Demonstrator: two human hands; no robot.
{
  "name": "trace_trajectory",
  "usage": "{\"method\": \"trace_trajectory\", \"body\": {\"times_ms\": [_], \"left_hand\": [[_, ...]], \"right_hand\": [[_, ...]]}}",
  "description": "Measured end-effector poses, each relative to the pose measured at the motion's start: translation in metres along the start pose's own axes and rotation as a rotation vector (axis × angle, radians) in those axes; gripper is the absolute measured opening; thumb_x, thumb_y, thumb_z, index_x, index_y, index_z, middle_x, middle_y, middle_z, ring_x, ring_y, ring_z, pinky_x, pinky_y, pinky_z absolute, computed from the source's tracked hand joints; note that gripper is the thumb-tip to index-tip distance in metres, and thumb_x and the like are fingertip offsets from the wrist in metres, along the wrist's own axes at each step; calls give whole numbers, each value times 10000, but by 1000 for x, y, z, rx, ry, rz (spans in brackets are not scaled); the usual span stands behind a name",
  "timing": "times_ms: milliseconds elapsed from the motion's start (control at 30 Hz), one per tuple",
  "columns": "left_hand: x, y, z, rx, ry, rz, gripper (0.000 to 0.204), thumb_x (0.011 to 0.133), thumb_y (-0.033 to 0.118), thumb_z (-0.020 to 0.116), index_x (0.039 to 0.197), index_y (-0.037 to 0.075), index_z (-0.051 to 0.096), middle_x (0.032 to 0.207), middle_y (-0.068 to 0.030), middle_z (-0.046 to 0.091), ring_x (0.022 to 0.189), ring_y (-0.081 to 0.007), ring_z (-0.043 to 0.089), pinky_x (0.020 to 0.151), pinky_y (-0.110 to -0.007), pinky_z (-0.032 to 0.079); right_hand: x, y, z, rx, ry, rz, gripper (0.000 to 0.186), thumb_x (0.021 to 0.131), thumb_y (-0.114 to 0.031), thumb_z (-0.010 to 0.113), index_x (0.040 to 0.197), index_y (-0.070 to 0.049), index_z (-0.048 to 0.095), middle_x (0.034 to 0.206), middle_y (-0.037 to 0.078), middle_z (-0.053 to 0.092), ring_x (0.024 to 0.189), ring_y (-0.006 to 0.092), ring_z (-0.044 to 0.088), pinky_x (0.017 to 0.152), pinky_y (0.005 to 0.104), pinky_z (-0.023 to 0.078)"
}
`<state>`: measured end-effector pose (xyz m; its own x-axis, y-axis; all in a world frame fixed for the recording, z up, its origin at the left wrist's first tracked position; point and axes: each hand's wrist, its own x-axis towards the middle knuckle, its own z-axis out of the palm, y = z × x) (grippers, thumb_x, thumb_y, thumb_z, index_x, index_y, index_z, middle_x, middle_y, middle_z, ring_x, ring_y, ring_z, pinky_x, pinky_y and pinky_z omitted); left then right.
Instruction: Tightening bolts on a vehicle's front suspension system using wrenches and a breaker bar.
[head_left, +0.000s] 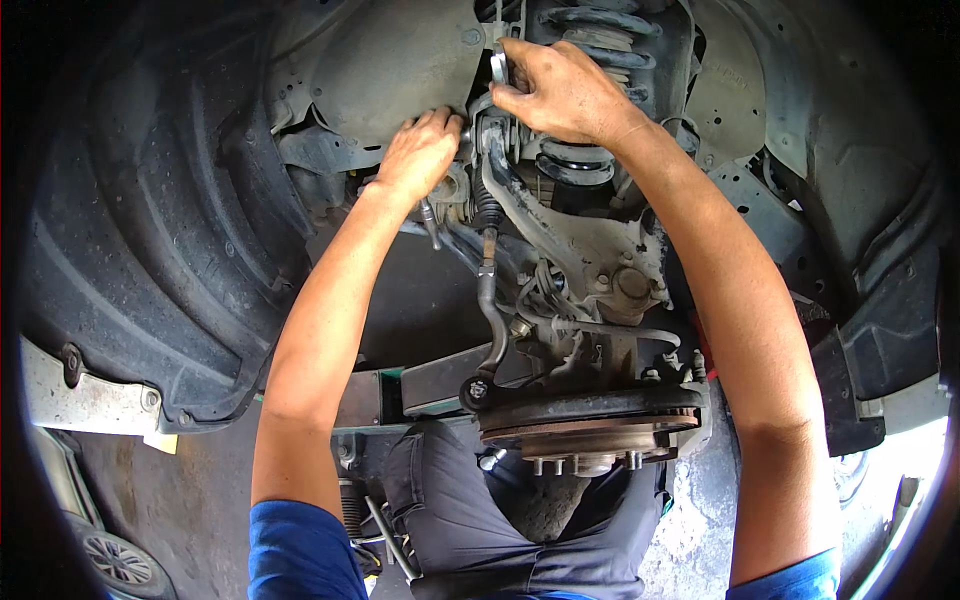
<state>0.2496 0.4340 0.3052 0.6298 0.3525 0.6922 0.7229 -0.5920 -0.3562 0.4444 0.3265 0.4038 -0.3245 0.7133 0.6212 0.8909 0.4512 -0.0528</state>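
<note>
Head view: two bare hands work high inside a car's wheel well (390, 80), close to the middle of its upper edge. Right hand (560, 90): thumb and forefinger closed on a silver metal piece (499, 66); the other fingers curl behind. The piece stands roughly upright at the upper edge of the well, just above the inner end of a grey suspension arm (540, 220); its exact kind cannot be made out. Left hand (420, 150): back of the hand up, fingers bent, beside the left side of that same inner end. Fingertips partly hidden; cannot tell whether they grip anything. A short metal bar (430, 225) points down just below the left wrist.

Surroundings: a coil spring (635, 60) stands behind and to the right of the right hand. Below the arm's inner end, a ribbed rubber boot (486, 212) leads into a bent steering rod (489, 310), which runs down to a joint beside the left edge of the brake disc (600, 428). Disc lies edge-on to view, rusty along its rim, with wheel studs (538, 467) pointing down. Dark plastic liner (190, 260) covers the left side of the well. Dark trousers (450, 520) show beneath the disc; blue sleeves (300, 550) cover both upper arms at the lower edge. A car wheel (125, 560) is visible at lower left.
</note>
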Motion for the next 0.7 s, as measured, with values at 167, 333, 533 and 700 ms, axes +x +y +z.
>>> {"method": "trace_trajectory", "body": {"times_ms": [167,333,533,700], "left_hand": [[-1,2,1,57,11,28,388,773,98,712,1127,-9,598,1116,-136,608,1084,-309,592,920,-421,485],[-30,19,8,-267,439,-375,443,897,221,695,1250,-9,557,1147,-199,590,1088,-358,566,962,-449,445],[-66,23,45,-792,100,-973,551,1035,363,463,1461,54,303,1245,-331,570,1183,-484,555,998,-523,425],[-49,10,-15,-1183,-185,-966,288,1019,218,505,1185,-11,559,721,-100,585,636,-144,600,506,-312,474]], "right_hand": [[-1,3,2,12,18,-5,495,858,-314,605,1225,18,613,833,228,709,842,362,714,833,453,576],[-4,10,7,-9,112,-59,502,870,-292,637,1233,50,580,775,227,682,770,355,699,750,456,536],[2,-5,1,37,20,-7,544,876,-298,633,1292,44,555,790,233,686,792,356,705,764,445,548],[-7,17,11,-45,154,-57,529,898,-296,611,1289,55,548,705,184,677,696,318,702,741,428,547]]}}
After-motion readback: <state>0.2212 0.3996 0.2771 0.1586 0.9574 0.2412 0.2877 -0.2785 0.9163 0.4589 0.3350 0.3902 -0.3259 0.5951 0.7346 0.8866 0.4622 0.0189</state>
